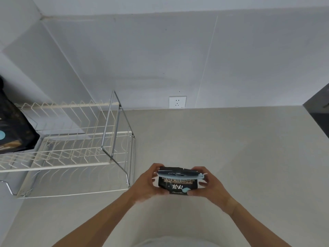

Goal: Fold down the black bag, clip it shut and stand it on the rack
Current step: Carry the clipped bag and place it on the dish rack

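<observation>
A small black bag with pale lettering is held upright just above the counter, its top folded down. A light blue clip runs across the fold. My left hand grips the bag's left side, and my right hand grips its right side near the clip's end. The cream wire rack stands to the left of my hands, with a chrome frame at its right end.
Another black bag stands on the rack's upper tier at the far left. A white wall socket sits behind the grey counter. A dark appliance edge shows at the far right.
</observation>
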### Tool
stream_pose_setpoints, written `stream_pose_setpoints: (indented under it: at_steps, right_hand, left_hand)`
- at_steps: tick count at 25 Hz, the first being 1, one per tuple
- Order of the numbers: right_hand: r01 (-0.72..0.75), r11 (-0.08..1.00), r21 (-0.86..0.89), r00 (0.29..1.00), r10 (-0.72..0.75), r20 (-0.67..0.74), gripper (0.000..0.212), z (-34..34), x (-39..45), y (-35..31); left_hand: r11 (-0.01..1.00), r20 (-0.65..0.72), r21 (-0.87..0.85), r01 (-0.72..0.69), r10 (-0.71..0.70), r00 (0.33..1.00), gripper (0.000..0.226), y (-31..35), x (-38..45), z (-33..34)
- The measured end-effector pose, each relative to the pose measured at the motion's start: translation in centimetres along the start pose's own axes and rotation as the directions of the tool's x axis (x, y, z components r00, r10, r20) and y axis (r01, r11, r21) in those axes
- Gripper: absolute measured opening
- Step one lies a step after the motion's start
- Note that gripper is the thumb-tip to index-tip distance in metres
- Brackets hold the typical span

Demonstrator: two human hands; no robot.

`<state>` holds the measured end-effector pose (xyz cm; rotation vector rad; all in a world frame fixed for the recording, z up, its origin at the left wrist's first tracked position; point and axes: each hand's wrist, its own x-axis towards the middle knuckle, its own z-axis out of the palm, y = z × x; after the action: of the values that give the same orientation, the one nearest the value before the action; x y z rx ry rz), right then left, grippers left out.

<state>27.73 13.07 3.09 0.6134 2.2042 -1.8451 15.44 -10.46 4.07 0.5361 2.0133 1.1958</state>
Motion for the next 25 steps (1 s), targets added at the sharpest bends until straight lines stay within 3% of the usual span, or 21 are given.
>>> stream_pose_setpoints:
  at_steps: [3, 8, 18, 25]
  right_hand:
    - [0.052, 0.995, 0.086, 0.997, -0.056, 0.044, 0.064, -1.7, 0.0, -3.5]
    - [0.222, 0.963, 0.155, 0.974, -0.225, -0.001, 0.061, -3.4, -0.4, -9.9]
    - [0.493, 0.857, 0.151, 0.87, -0.483, -0.1, 0.061, -5.3, -0.9, -20.3]
    - [0.608, 0.777, 0.161, 0.794, -0.596, -0.119, 0.062, -1.6, -0.7, -26.2]
  left_hand:
    - [0.974, 0.021, -0.224, -0.04, 0.046, 0.999, 0.072, 3.0, -0.4, -1.7]
    - [0.928, -0.106, -0.327, -0.177, 0.15, 0.983, 0.074, 7.8, -0.6, -3.4]
    - [0.851, -0.296, -0.355, -0.388, 0.292, 0.91, 0.079, 17.4, -1.9, -7.5]
    - [0.811, -0.37, -0.325, -0.487, 0.364, 0.855, 0.075, 19.3, -5.6, -13.0]
